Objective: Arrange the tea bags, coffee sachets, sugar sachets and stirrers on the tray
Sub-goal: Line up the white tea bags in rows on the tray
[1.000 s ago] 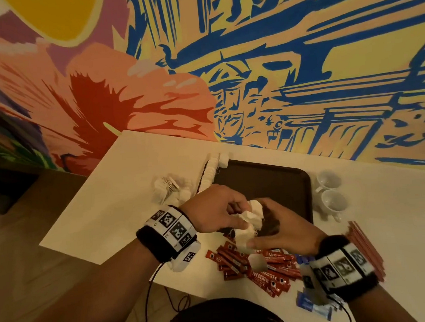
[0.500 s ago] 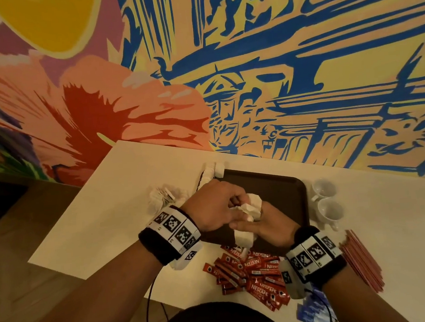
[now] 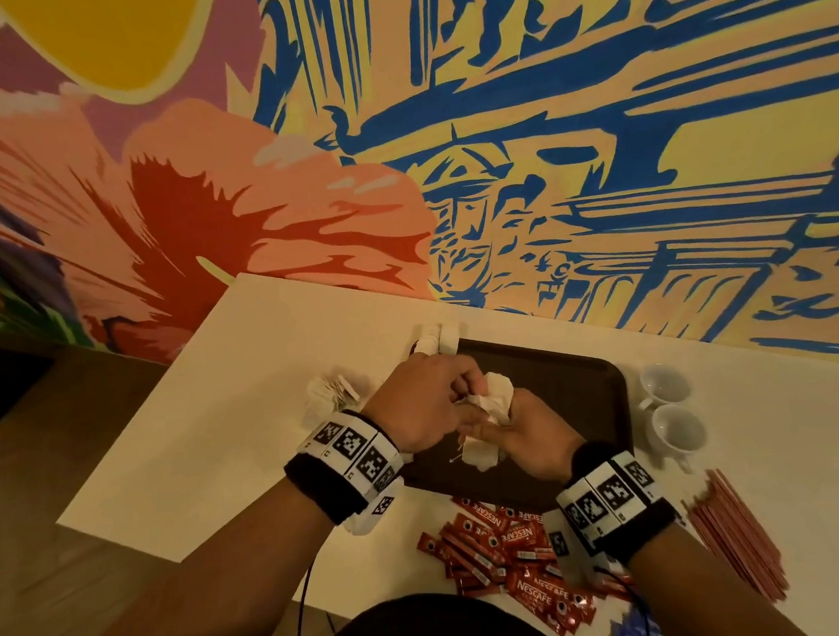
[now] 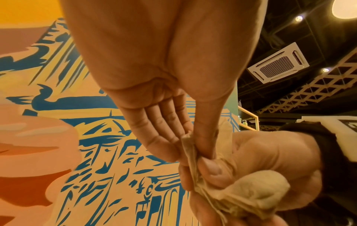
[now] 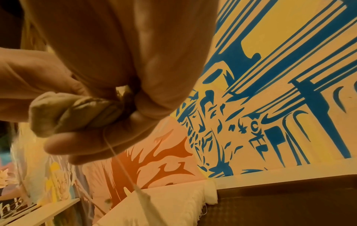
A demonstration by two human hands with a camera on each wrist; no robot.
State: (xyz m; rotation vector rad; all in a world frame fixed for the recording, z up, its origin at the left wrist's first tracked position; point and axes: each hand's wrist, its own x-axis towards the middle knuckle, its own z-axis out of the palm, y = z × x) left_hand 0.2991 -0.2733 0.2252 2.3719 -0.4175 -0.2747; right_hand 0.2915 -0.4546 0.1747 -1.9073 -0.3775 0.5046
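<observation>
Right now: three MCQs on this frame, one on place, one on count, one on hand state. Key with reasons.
1. Where do the coffee sachets lie?
A. on the tray
B. on the table, near side of the tray
C. inside a cup

2. How many white cups stand to the right of the tray?
A. two
B. four
C. none

3. What is the left hand doing?
A. resting flat on the table
B. holding a stirrer
C. pinching tea bags

Key: B, the red pile is off the tray; A, two cups show; C, thumb and fingers nip the bags, which the right hand also grips.
</observation>
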